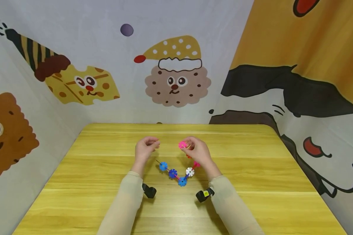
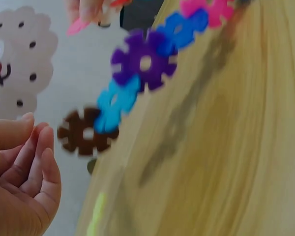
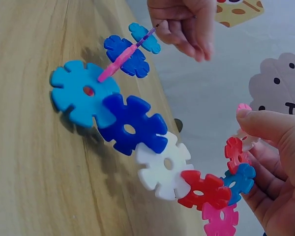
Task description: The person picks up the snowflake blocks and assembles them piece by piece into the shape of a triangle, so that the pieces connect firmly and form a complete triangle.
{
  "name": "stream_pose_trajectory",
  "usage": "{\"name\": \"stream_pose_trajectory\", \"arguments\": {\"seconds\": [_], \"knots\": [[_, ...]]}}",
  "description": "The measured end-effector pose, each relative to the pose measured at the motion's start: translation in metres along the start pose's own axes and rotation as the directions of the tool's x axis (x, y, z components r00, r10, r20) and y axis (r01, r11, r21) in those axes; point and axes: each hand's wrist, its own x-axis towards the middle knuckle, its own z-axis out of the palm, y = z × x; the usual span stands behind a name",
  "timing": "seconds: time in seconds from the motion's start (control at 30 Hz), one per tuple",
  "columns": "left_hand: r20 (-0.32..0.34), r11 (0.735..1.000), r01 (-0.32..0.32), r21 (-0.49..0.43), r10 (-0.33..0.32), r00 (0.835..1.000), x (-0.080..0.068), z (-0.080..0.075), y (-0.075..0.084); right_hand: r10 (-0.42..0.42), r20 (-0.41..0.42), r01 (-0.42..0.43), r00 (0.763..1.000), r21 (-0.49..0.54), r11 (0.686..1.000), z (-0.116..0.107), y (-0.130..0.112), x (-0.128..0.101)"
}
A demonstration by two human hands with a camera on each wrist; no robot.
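Cartoon backdrop: printed fabric walls at 9, 12 and 3 o'clock, biscuit faces with hats, a yellow and black panel on the right.

Wooden table: yellow planks, filling the lower half of the head view.

Sleeves: two pale sleeves enter from 6 o'clock, each with a small black wrist camera beneath it.

Snowflake chain: interlocked toothed plastic discs sagging in a V above the table centre, between the two hands. Head view shows blue, dark blue, light blue at the low point, white, then red and pink climbing toward 1 o'clock. Right wrist view shows light blue, dark blue, white, red, small blue and pink discs slotted edge to edge.

Right hand: at the chain's 1 o'clock end, fingers curled, thumb and fingers pinching the pink and red end discs.

Left hand: at 10 o'clock of the chain's low point, fingers curled inward. In the left wrist view the fingertips lie close together just beside a brown disc; whether they touch it I cannot tell.
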Motion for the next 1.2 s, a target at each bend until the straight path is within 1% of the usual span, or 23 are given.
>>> {"name": "stream_pose_trajectory", "arguments": {"seconds": [0.1, 0.2, 0.33, 0.5, 0.63, 0.77, 0.87, 1.03, 1.2], "knots": [[-0.036, 0.998, -0.010, 0.060, 0.012, 0.999, 0.003, -0.011, -0.006, 0.003, 0.002, -0.003, 1.000, 0.002, 1.000, 0.000, 0.000, -0.001], [-0.063, 0.994, -0.006, 0.110, 0.013, 0.998, 0.006, -0.020, -0.012, 0.008, -0.001, -0.008, 1.000, 0.005, 1.000, 0.001, 0.001, -0.002], [-0.072, 0.988, 0.024, 0.150, -0.014, 0.997, 0.012, -0.030, -0.020, 0.012, -0.015, -0.012, 1.000, -0.005, 1.000, 0.002, 0.002, -0.002], [-0.066, 0.986, 0.064, 0.156, -0.054, 0.996, 0.017, -0.041, -0.026, 0.003, -0.029, -0.004, 1.000, -0.009, 1.000, 0.003, 0.004, -0.003], [-0.042, 0.986, 0.079, 0.150, -0.073, 0.996, 0.019, -0.050, -0.032, -0.003, -0.035, 0.003, 0.999, -0.007, 1.000, 0.004, 0.004, -0.003], [-0.013, 0.985, 0.064, 0.159, -0.063, 0.998, 0.021, -0.059, -0.040, -0.013, -0.040, 0.013, 0.999, -0.004, 1.000, 0.005, 0.005, -0.003], [0.007, 0.983, 0.066, 0.171, -0.068, 0.998, 0.023, -0.063, -0.044, -0.018, -0.040, 0.018, 0.999, -0.002, 1.000, 0.005, 0.005, -0.003], [0.065, 0.982, 0.097, 0.165, -0.109, 0.992, 0.024, -0.067, -0.049, -0.014, -0.040, 0.013, 0.999, -0.005, 1.000, 0.005, 0.005, -0.003], [0.109, 0.978, 0.111, 0.175, -0.132, 0.985, 0.023, -0.067, -0.051, -0.018, -0.041, 0.017, 0.999, -0.002, 1.000, 0.004, 0.005, -0.004]]}}
